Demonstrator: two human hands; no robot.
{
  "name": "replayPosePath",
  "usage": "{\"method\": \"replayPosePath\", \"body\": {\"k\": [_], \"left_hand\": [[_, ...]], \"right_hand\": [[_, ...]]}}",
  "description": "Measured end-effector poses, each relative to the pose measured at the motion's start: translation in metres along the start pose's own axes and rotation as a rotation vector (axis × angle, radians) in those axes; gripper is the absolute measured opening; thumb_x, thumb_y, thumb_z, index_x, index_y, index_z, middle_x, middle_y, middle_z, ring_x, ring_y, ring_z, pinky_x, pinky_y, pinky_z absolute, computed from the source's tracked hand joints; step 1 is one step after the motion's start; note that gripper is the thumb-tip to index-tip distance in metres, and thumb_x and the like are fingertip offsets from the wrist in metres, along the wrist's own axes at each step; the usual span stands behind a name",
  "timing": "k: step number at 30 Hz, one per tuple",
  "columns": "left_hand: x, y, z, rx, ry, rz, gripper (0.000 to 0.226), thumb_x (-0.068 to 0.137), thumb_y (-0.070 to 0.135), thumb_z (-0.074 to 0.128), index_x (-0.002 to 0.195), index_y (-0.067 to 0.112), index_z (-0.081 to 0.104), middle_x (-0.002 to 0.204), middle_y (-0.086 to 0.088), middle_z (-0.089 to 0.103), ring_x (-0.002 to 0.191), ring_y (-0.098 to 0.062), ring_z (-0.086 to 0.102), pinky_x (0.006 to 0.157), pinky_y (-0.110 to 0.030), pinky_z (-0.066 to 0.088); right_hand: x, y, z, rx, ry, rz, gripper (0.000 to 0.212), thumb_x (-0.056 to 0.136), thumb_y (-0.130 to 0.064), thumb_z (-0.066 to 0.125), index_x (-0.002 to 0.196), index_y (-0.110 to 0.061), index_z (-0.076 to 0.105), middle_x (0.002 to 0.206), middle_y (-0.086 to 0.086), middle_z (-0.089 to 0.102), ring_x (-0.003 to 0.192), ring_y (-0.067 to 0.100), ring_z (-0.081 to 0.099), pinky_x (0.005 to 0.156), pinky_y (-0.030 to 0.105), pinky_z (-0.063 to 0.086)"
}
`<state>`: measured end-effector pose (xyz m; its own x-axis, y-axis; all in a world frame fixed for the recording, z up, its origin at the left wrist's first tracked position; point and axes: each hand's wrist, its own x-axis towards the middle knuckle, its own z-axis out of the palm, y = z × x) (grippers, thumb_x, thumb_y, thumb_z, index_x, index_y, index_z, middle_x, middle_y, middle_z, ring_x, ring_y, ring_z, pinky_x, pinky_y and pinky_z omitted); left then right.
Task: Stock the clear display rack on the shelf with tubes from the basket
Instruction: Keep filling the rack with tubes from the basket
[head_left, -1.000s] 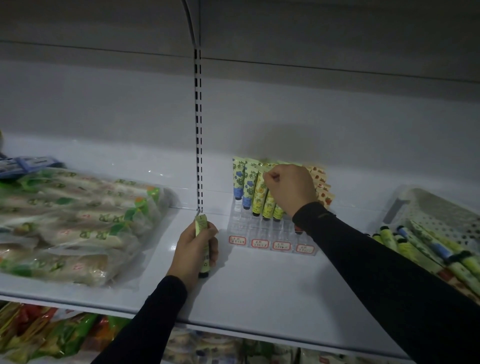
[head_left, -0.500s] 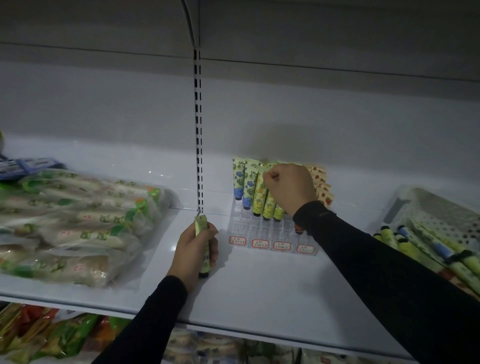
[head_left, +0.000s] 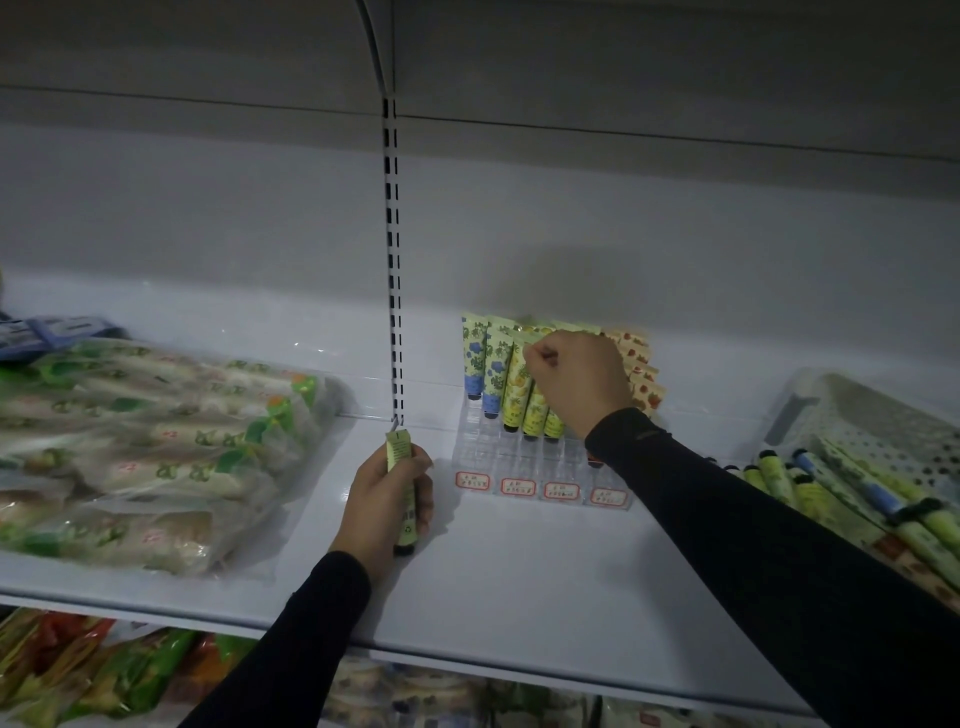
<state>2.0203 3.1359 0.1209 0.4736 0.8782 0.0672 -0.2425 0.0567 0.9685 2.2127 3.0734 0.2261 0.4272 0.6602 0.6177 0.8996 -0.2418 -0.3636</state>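
Right now I am looking down at a white shelf (head_left: 519, 571) with both hands working in front of me. My left hand (head_left: 387, 501) is resting on the shelf just left of the clear rack (head_left: 519, 462), its fingers curling round a green tube (head_left: 402, 478) that is standing upright, cap end down and crimped end poking out above the fist. My right hand (head_left: 579, 382) is hovering over the middle of the rack, its fingers bunching into a fist with thumb and forefinger pinching the top edge of a yellow tube (head_left: 519, 387) sitting in one of the rows. Around it the rack is holding blue-flowered tubes (head_left: 475, 358) on the left, more yellow ones in the middle and red-patterned tubes (head_left: 641, 371) showing behind my wrist; the front slots are showing only clear plastic, and four small red-bordered labels (head_left: 540, 488) are lining the front edge. Off to the right, well apart from the rack, a white perforated basket (head_left: 883, 431) is lying on the shelf with a heap of tubes (head_left: 857, 493) in it. On the left side of the shelf, clear bags of green-printed packets (head_left: 150, 447) are piling up, and more coloured packets (head_left: 104, 670) are showing on the level below.
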Motion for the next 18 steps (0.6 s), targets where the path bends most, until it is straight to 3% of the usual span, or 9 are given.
{"method": "replayPosePath", "body": {"k": [18], "left_hand": [[-0.0008, 0.0007, 0.0003, -0.009, -0.002, -0.020, 0.010, 0.095, 0.007, 0.051, 0.085, 0.006, 0.052, 0.058, -0.012, 0.050, 0.042, -0.021, 0.042, 0.041, -0.024, 0.034]], "right_hand": [[-0.0025, 0.0012, 0.0049, -0.049, -0.028, -0.023, 0.032, 0.094, -0.021, 0.053, 0.072, -0.005, 0.070, 0.067, 0.008, 0.067, 0.063, 0.022, 0.062, 0.065, 0.037, 0.055]]}}
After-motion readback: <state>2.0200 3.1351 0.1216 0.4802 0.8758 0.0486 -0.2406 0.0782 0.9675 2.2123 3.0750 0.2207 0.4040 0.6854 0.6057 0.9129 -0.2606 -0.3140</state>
